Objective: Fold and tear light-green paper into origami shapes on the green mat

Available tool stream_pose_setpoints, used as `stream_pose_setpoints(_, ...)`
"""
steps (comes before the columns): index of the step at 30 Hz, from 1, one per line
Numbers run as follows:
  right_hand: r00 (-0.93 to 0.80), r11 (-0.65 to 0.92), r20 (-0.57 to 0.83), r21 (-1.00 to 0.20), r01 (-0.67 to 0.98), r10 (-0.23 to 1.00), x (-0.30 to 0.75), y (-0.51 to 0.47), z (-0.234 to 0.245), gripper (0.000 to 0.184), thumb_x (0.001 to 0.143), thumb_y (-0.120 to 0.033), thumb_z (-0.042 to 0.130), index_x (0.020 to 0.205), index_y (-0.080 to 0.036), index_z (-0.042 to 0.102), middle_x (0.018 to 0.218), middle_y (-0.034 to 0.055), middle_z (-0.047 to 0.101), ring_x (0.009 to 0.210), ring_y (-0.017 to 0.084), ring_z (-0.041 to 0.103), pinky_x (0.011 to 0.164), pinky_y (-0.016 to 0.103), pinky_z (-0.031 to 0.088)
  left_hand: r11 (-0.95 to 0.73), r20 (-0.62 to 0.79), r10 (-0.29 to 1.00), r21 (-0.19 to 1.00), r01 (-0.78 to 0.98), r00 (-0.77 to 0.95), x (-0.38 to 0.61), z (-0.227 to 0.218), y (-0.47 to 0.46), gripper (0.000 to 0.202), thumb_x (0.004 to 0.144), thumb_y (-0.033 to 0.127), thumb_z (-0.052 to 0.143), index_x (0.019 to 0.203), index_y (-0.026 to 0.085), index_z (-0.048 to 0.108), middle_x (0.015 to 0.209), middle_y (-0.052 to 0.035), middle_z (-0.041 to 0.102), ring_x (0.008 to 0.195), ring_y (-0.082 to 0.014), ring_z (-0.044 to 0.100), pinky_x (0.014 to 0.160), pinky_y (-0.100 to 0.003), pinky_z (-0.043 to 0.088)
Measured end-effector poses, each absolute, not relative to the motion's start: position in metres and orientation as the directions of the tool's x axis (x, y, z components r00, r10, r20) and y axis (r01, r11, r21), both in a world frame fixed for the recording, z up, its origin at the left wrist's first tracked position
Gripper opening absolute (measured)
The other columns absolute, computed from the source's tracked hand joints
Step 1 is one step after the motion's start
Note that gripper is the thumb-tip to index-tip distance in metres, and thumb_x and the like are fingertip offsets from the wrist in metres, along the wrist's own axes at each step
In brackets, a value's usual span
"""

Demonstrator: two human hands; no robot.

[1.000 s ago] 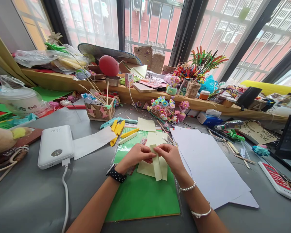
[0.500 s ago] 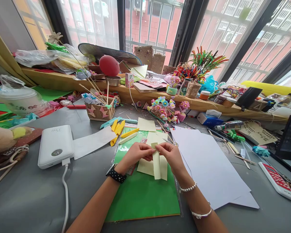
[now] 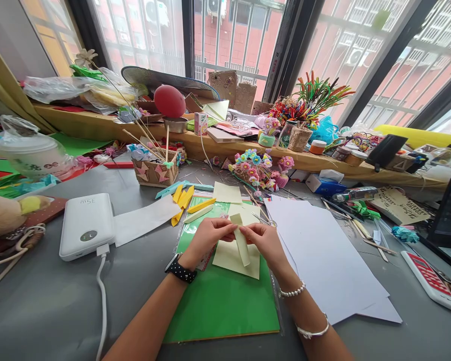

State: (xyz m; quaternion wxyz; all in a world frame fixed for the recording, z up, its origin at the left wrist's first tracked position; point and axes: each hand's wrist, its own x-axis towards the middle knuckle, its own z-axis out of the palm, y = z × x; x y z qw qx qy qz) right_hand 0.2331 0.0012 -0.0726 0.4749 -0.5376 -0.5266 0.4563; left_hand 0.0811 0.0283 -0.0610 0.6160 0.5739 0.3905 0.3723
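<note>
Between my two hands is a narrow folded strip of pale yellow paper (image 3: pixel 242 248), tilted with its lower end to the right. My left hand (image 3: pixel 210 239) pinches its left edge near the top. The fingers of my right hand (image 3: pixel 263 241) close on its right edge at the same height. Below the strip, a flat pale yellow sheet (image 3: pixel 229 259) lies on the green paper pack (image 3: pixel 221 306). More pale yellow sheets (image 3: pixel 227 192) lie just beyond my hands. Scissors (image 3: pixel 269 221) rest beside my right fingers, partly over the paper.
White paper sheets (image 3: pixel 323 255) lie to the right. Folded yellow paper pieces (image 3: pixel 182 201) and a white power bank (image 3: pixel 87 226) with a cable are on the left. Behind stand a cardboard box (image 3: pixel 156 173) holding sticks and a bunch of crocheted flowers (image 3: pixel 253 168).
The pale yellow strip has turned from nearly upright to a slant, its lower end swinging up and right. Both hands keep their pinch and have barely moved.
</note>
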Motion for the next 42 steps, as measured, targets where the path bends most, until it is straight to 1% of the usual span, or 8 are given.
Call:
stream_pose_setpoints(9,0.066,0.064,0.084,-0.962,0.264,0.994,0.2349,0.0017,-0.0752,0.028,0.061,-0.045,0.062,0.058,-0.016,0.062,0.054,0.002,0.06,0.052,0.015,0.055,0.051,0.026,0.045,0.07,-0.071,0.901,0.997,0.017,0.428,0.0816,-0.0604,0.028,0.03,0.061,0.04,0.063,0.065,0.011,0.064,0.059,-0.0025,0.059,0.061,-0.0145,0.057,0.065,-0.029,0.049)
stream_pose_setpoints(17,0.063,0.052,0.072,-0.957,0.287,0.995,0.235,0.0013,-0.0748,0.028,0.061,-0.044,0.061,0.058,-0.017,0.061,0.052,0.0009,0.058,0.051,0.014,0.052,0.049,0.024,0.042,0.065,-0.066,0.892,0.998,0.018,0.447,0.0813,-0.0601,0.0278,0.028,0.063,0.04,0.061,0.063,0.012,0.063,0.058,-0.0018,0.059,0.06,-0.0136,0.057,0.064,-0.027,0.049)
stream_pose_setpoints(24,0.024,0.04,0.047,-0.968,0.249,0.999,0.234,0.0019,-0.0739,0.027,0.063,-0.043,0.061,0.055,-0.017,0.059,0.05,-0.0011,0.054,0.049,0.012,0.049,0.048,0.023,0.041,0.004,-0.02,0.907,0.999,0.039,0.421,0.0818,-0.0614,0.028,0.028,0.063,0.04,0.06,0.062,0.012,0.062,0.057,-0.0019,0.058,0.059,-0.0131,0.056,0.06,-0.025,0.048)
stream_pose_setpoints(29,-0.073,0.007,-0.01,-0.972,0.234,0.997,0.2329,0.0016,-0.074,0.027,0.066,-0.042,0.058,0.06,-0.015,0.062,0.055,-0.0005,0.057,0.051,0.011,0.05,0.051,0.022,0.041,0.02,-0.024,0.949,1.0,0.018,0.315,0.0818,-0.0616,0.0291,0.027,0.062,0.039,0.062,0.063,0.012,0.061,0.06,-0.0019,0.059,0.058,-0.0128,0.056,0.058,-0.024,0.048)
stream_pose_setpoints(33,-0.055,-0.025,-0.037,-0.978,0.209,0.998,0.2314,0.0005,-0.0732,0.025,0.065,-0.039,0.059,0.057,-0.015,0.06,0.053,-0.0018,0.055,0.049,0.009,0.048,0.049,0.021,0.039,0.017,-0.018,0.953,1.0,0.006,0.301,0.0819,-0.0615,0.0288,0.026,0.064,0.037,0.061,0.064,0.012,0.061,0.059,-0.0018,0.059,0.057,-0.012,0.056,0.057,-0.023,0.047)
stream_pose_setpoints(38,-0.034,-0.049,-0.057,-0.976,0.212,0.998,0.231,0.0011,-0.0723,0.025,0.063,-0.037,0.061,0.052,-0.015,0.057,0.047,-0.0037,0.05,0.044,0.008,0.043,0.045,0.02,0.035,-0.029,0.028,0.96,1.0,-0.002,0.279,0.0823,-0.0613,0.0265,0.025,0.065,0.037,0.06,0.061,0.013,0.061,0.056,-0.0012,0.059,0.055,-0.0118,0.055,0.056,-0.022,0.047)
stream_pose_setpoints(42,-0.024,-0.045,-0.05,-0.981,0.191,0.998,0.2322,0.0018,-0.0723,0.024,0.064,-0.038,0.061,0.057,-0.015,0.059,0.05,-0.0027,0.053,0.047,0.009,0.045,0.047,0.02,0.035,-0.027,0.034,0.962,0.999,-0.029,0.27,0.0815,-0.0629,0.0273,0.024,0.066,0.037,0.059,0.063,0.013,0.062,0.059,-0.0012,0.06,0.059,-0.0123,0.057,0.059,-0.023,0.047)
